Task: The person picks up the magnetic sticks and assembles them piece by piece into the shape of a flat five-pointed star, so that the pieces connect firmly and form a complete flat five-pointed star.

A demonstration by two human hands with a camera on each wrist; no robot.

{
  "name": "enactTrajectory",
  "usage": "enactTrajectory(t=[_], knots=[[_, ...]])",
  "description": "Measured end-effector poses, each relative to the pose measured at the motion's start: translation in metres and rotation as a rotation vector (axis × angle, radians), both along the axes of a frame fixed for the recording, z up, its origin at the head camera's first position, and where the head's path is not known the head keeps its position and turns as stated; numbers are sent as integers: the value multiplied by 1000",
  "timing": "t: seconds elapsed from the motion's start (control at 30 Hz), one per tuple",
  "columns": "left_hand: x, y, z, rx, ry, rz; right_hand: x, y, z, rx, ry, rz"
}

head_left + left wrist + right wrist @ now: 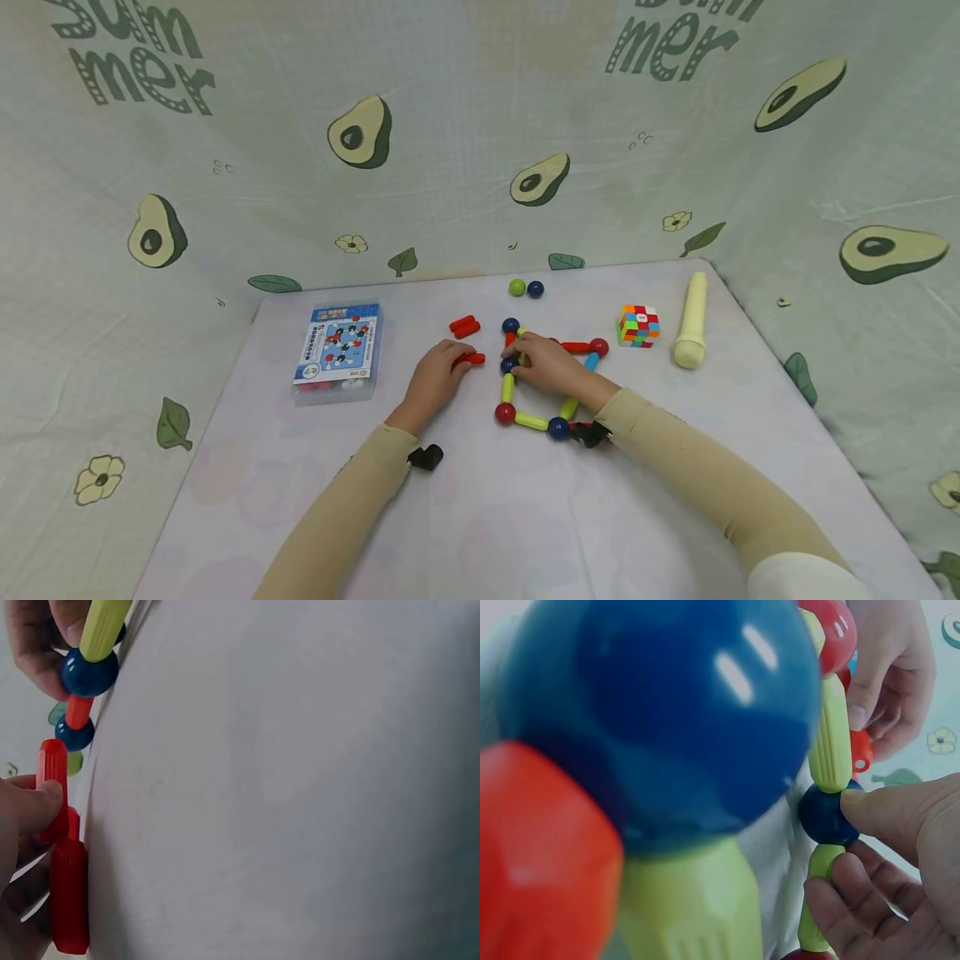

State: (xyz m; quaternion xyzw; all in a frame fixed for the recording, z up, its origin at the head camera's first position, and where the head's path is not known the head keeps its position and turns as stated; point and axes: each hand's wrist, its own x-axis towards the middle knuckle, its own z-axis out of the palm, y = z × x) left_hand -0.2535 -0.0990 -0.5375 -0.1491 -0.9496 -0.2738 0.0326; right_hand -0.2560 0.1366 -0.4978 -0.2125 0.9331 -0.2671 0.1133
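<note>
My left hand (437, 372) pinches a red rod (52, 769) between thumb and fingers, close over the table. A second red rod (69, 896) lies beside those fingers in the left wrist view. To the right, my right hand (551, 364) grips a dark blue ball (829, 815) with thumb and fingertips. That ball is a joint in a ring of rods and balls lying on the table. Along the ring are a red ball (505, 413), a yellow-green rod (531, 422), another blue ball (558, 428) and a light blue rod (592, 362). My right hand hides part of it.
Two loose red rods (465, 327) lie beyond my left hand. A green ball (517, 287) and a blue ball (536, 289) sit near the back edge. A boxed set (337, 350) stands left; a puzzle cube (639, 325) and a cream club-shaped object (692, 321) are right.
</note>
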Motion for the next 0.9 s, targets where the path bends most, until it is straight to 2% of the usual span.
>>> enactTrajectory(t=[0.17, 0.3, 0.4, 0.57, 0.9], knots=[[1, 3, -1, 18, 6, -44, -1, 0, -1, -1, -2, -3], [2, 7, -1, -13, -4, -97, -1, 0, -2, 0, 1, 1], [3, 10, -2, -40, 2, -113, -1, 0, -2, -1, 9, 7], [5, 13, -1, -49, 6, -108, -2, 1, -3, -3, 18, 11], [8, 13, 2, -23, -62, -73, 1, -2, -1, 13, 21, 2]])
